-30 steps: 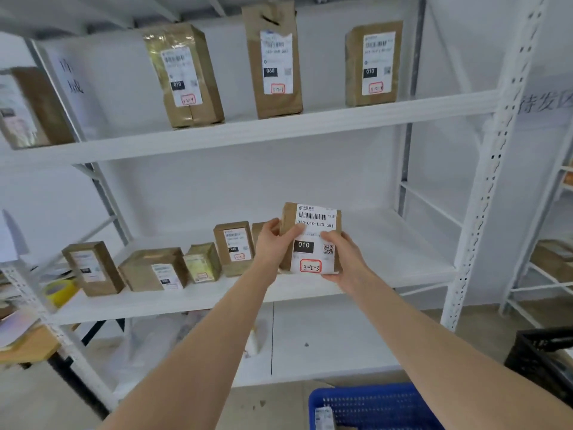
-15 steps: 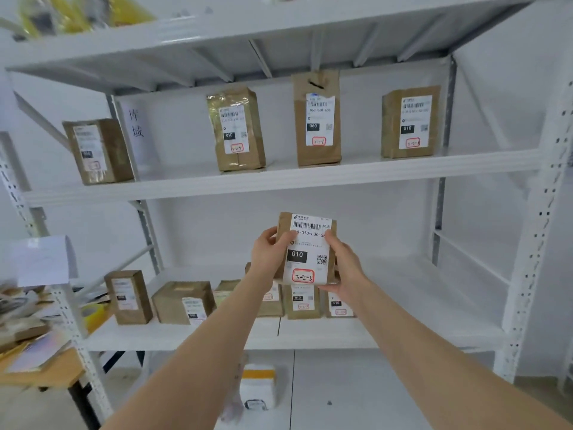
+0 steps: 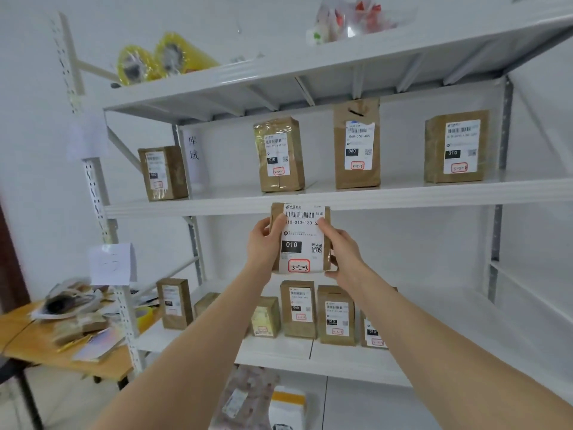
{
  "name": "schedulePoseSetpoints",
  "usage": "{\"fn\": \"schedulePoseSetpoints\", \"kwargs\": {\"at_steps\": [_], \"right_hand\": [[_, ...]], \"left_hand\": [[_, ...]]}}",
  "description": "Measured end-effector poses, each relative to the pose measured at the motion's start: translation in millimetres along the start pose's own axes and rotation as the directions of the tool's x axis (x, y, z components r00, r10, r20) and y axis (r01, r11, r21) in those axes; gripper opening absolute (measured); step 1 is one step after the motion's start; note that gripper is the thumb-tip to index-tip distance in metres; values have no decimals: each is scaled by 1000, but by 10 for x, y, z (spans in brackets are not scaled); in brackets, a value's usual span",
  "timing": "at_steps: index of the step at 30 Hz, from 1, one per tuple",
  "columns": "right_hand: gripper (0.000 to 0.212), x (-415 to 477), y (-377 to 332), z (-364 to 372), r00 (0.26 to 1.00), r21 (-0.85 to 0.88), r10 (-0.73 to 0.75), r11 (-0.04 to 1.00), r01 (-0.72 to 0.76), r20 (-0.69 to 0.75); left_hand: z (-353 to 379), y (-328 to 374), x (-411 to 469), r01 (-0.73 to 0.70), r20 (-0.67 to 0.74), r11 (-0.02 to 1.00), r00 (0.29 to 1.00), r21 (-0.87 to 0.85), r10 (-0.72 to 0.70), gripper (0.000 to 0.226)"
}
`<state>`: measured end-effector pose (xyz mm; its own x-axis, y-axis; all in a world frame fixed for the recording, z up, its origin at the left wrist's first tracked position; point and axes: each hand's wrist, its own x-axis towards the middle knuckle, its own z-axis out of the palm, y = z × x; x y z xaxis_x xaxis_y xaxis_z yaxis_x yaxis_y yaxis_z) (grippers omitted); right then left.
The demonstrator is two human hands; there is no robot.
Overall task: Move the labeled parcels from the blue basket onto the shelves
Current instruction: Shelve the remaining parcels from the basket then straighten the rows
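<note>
My left hand and right hand both grip the labelled parcel — upright, raised before the middle shelf's front edge.

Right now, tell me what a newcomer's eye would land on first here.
First, the brown parcel marked 3-2-3, held up at centre by the left hand and right hand, in front of the edge of the middle shelf. Behind it, four labeled parcels stand upright on that shelf, and yellow tape rolls lie on the top shelf at left.
</note>
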<state>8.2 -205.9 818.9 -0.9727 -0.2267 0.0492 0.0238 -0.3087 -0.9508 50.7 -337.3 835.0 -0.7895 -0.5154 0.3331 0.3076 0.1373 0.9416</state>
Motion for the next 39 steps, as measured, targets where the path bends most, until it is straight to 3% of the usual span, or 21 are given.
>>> {"fn": "schedulePoseSetpoints", "kwargs": {"at_steps": [7,21,25,28,39], "right_hand": [[33,144,-129,530,999,26,-52,998,52,13],[33,727,-37,1614,979,14,-181,983,183,-93],[35,869,-94,1975,952,20,-274,960,279,-137],[29,985,-204,2202,928,9,-335,940,341,-163],[37,1549,-565,2540,883,-172,-451,887,428,-129]], "left_hand": [[-368,203,282,-88,-11,996,996,17,88,20],[-1067,53,1447,-173,78,985,982,3,173,24],[-1268,116,1824,-206,77,978,975,-36,208,31],[-1370,271,2061,-248,122,964,958,-94,259,24],[-1408,477,2778,-268,148,948,944,-169,294,23]]}}
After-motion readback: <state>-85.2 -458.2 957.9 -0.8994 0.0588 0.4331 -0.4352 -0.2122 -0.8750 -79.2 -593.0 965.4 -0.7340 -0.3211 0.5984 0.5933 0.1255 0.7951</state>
